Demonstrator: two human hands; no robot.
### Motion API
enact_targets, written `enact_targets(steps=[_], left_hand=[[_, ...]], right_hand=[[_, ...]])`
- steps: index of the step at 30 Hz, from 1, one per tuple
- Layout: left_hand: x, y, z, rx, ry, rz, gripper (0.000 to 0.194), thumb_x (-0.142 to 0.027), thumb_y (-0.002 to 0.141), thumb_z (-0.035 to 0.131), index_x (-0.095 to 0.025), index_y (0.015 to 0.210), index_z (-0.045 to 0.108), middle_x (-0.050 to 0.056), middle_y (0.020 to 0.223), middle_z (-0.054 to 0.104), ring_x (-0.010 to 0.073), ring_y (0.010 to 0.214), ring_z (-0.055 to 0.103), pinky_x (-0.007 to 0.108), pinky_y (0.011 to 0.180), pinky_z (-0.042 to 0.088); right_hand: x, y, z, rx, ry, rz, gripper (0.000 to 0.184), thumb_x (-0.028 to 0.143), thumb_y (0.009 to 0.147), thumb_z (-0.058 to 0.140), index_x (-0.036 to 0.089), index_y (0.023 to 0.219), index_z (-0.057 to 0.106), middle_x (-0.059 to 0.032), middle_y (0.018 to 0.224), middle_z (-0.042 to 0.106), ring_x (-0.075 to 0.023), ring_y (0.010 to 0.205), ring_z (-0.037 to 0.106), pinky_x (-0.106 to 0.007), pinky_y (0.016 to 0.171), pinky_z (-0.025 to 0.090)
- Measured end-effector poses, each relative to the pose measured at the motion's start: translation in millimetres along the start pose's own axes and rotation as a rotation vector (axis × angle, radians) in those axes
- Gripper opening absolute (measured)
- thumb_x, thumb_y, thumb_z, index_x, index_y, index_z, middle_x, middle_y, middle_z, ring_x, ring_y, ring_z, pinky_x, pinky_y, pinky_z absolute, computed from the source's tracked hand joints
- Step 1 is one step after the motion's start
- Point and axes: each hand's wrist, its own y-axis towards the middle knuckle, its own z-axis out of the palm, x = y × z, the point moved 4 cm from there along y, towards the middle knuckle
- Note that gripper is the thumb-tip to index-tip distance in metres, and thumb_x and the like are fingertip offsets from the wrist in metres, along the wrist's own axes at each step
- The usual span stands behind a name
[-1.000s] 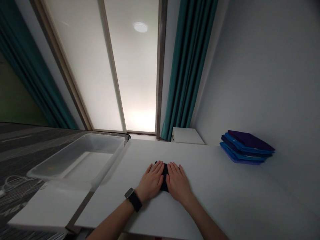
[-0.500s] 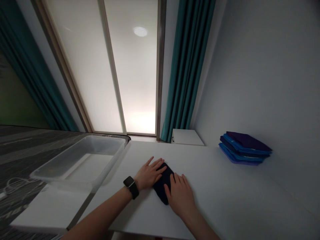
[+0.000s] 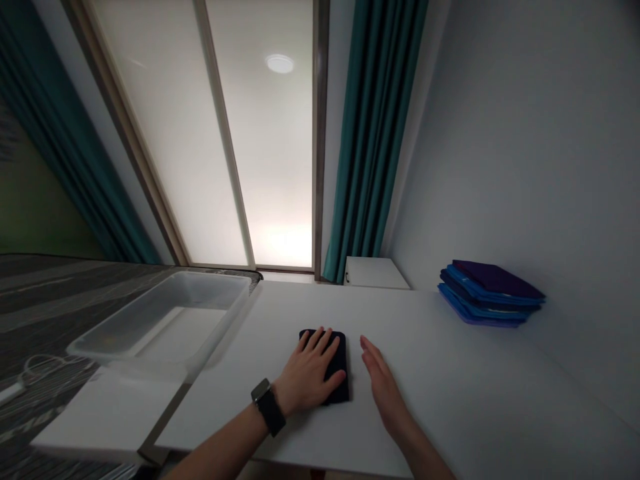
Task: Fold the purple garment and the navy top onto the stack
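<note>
My left hand (image 3: 306, 379) lies over the dark cloth (image 3: 340, 360) on the white desk (image 3: 425, 353), fingers (image 3: 315, 340) spread wide. My right hand (image 3: 386, 392) is just beside the cloth, apart from it, fingers straight and close together.

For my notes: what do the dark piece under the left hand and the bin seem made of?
Dark piece under the left hand: probably fabric, matte; no shine shows, though any weave can't be made out. Bin: likely plastic, smooth and cloudy; the white surface beneath shows through.
</note>
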Motion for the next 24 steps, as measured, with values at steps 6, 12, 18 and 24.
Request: enact_targets(steps=[6, 12, 18, 24], left_hand=[[7.8, -2.3, 10.2, -0.061, 0.011, -0.041, 0.061, -0.054, 0.098, 0.033, -0.021, 0.15, 0.031, 0.011, 0.155, 0.033, 0.0302, 0.145, 0.024, 0.056, 0.116, 0.017], [11.1, -3.6, 13.9, -0.07, 0.051, -0.01, 0.059, -0.047, 0.098, 0.039, -0.02, 0.15, 0.032, 0.011, 0.154, 0.033, 0.0287, 0.144, 0.025, 0.051, 0.117, 0.021], [12.9, -3.2, 10.9, -0.013, 0.049, -0.027, 0.062, -0.041, 0.094, 0.047, -0.023, 0.151, 0.03, 0.011, 0.156, 0.029, 0.0303, 0.145, 0.024, 0.053, 0.116, 0.023], [11.7, -2.3, 10.2, 0.005, -0.004, -0.033, 0.058, -0.043, 0.097, 0.043, -0.021, 0.15, 0.031, 0.011, 0.156, 0.028, 0.0296, 0.146, 0.02, 0.055, 0.117, 0.02]], right_hand=[[-21.7, 12.7, 8.0, -0.055, 0.514, 0.194, 0.066, 0.061, 0.083, 0.054, 0.022, 0.136, 0.052, -0.0073, 0.151, 0.041, -0.0217, 0.139, 0.037, -0.041, 0.117, 0.027], [-19.6, 8.3, 13.7, -0.029, 0.62, 0.221, 0.064, 0.059, 0.079, 0.062, 0.02, 0.129, 0.059, -0.0092, 0.148, 0.044, -0.0222, 0.138, 0.039, -0.039, 0.117, 0.029], [-20.7, 7.2, 11.7, -0.007, 0.604, 0.194, 0.063, 0.06, 0.079, 0.06, 0.02, 0.128, 0.06, -0.0103, 0.147, 0.047, -0.0222, 0.136, 0.042, -0.039, 0.115, 0.032], [-1.3, -1.6, 11.8, 0.084, 0.084, -0.083, 0.049, 0.049, 0.093, 0.042, 0.023, 0.131, 0.056, -0.0079, 0.145, 0.049, -0.0218, 0.137, 0.04, -0.046, 0.117, 0.027]])
